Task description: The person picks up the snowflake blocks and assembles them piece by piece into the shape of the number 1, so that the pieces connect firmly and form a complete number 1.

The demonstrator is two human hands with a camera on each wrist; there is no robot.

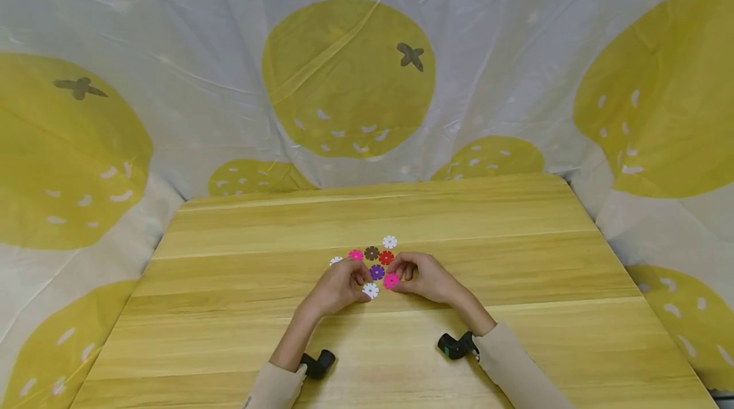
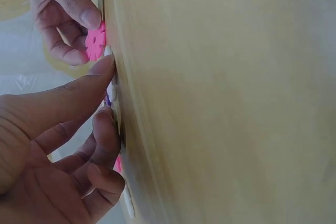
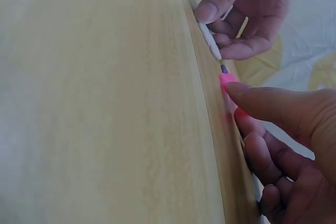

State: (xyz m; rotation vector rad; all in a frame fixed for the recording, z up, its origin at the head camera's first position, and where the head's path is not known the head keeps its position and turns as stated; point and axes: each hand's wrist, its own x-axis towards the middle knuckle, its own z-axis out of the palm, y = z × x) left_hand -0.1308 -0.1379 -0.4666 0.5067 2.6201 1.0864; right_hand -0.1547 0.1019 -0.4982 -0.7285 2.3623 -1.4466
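Thumb and fingers of my left hand (image 1: 339,285) pinch a white notched plastic disc (image 1: 371,291) by its edges, low at the tabletop. Between the thumb and fingers of my right hand (image 1: 431,279) is a pink notched disc (image 1: 391,281), gripped at its rim; the left wrist view shows this pink disc (image 2: 95,41) tilted up. A purple disc (image 1: 376,272) lies between the two hands. Just beyond are a red disc (image 1: 386,258), a brown disc (image 1: 371,253) and another pink disc (image 1: 355,255). My left hand partly covers a second white disc (image 1: 336,261).
One more white disc (image 1: 390,241) lies farthest back in the group. The discs are on a wooden table (image 1: 229,320), with a hanging cloth (image 1: 487,46) of yellow fruit print behind it. Each wrist wears a black camera (image 1: 455,346).
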